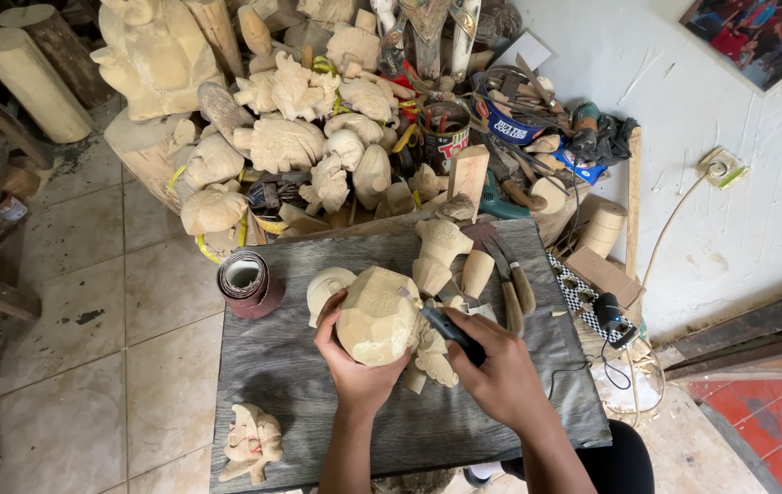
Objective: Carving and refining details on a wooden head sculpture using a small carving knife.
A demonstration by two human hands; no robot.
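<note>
We hold a pale wooden block, roughly carved into facets, above the middle of the grey board that serves as our bench. Our left hand cups it from the near side, the fingers curled up around its lower left edge and the thumb on its near face, so the hand is closed about the wood. Our right hand is wrapped shut around the black handle of a small power tool, whose tip touches the block's upper right face.

We judge the block to be stiff and solid, fairly light for its bulk since one hand carries it, and dry rather than slippery; the flat facets give the fingers good purchase. The sharper edges between facets could chip if knocked, so the best hold looks to be low and broad, palm under the base, well clear of the tool tip.

The block sits between both hands, touching the left and just left of the right. Behind it on the far part of the board stand another carved piece and a small wooden cup, with several chisels to the right. A roll of sandpaper stands at the board's far left corner, and a finished little carving lies at the near left. Beyond the board is a heap of carved figures.
</note>
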